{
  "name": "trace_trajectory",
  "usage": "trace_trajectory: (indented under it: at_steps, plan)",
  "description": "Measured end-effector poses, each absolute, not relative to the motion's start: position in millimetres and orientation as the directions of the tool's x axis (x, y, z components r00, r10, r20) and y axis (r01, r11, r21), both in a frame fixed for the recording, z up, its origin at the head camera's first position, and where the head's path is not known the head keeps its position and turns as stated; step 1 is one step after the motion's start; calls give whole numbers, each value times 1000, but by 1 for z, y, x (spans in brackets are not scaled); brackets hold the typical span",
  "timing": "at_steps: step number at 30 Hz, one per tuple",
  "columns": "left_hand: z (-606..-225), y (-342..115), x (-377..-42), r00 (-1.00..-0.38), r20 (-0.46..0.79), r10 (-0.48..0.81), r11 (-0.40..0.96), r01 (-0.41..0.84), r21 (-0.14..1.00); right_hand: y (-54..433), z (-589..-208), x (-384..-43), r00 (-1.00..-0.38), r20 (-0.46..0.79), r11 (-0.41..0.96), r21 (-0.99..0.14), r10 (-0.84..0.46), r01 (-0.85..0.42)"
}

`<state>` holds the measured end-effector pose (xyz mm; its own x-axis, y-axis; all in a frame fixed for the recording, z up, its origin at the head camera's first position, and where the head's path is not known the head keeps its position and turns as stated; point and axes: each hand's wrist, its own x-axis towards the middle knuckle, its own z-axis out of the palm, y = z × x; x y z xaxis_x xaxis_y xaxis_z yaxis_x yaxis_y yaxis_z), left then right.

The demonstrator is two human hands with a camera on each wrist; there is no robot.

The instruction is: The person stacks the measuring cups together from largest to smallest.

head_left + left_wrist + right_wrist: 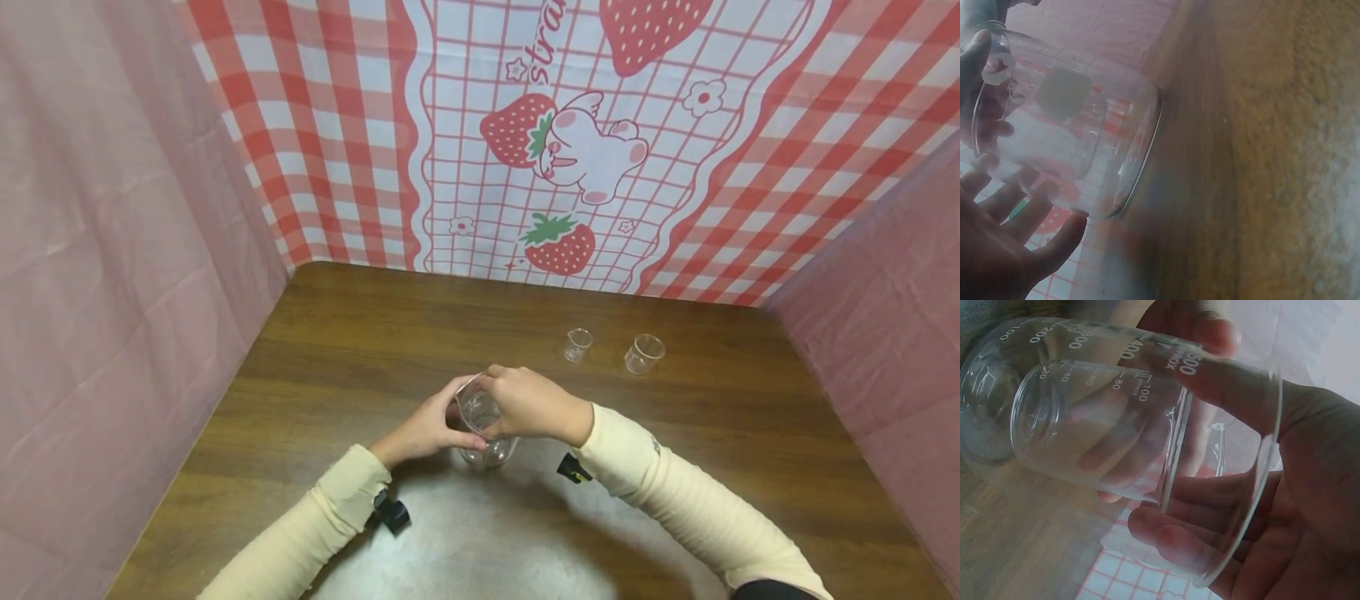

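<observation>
A large clear glass beaker (498, 454) with white volume marks stands upright at the middle of the table. My left hand (423, 429) grips its side near the rim, the thumb on the near side. Inside it sits a smaller glass beaker (1044, 425), marked up to 100 in the right wrist view. My right hand (536, 404) reaches in through the mouth of the large beaker and pinches the smaller one near its rim between thumb and fingers. In the left wrist view, the large beaker's wall (1138, 150) shows beside the left fingers.
Two more small glass beakers stand farther back on the right: a tiny one (577, 345) and a slightly bigger one (644, 354). The wooden table (337, 333) ends at a strawberry-print cloth (465, 167), with pink curtains at both sides.
</observation>
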<state>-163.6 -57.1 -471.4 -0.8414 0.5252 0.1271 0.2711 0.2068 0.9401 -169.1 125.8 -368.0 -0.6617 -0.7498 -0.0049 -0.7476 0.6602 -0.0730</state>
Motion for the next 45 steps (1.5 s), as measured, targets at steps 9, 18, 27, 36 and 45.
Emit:
trace_trajectory:
  at_steps: [9,18,27,36,45]
  plan:
    - [-471,-57,-164,-837,123,533,199,265,943,123,-370,-168,-645,-6,645,-11,-764,-764]
    - [-472,-57,-165,-835,117,538,188,254,949,119,-373,-168,-674,-47,675,-15,-738,-738]
    - [-471,-57,-165,-836,124,535,189,262,947,116,-375,-169,-684,-88,688,-31,-724,-725]
    - [-471,-57,-165,-832,138,538,177,271,946,114,-375,-169,-687,-123,696,-39,-716,-717]
    - [-470,-56,-164,-828,137,544,178,273,945,114,-374,-169,-690,-134,700,-51,-712,-713]
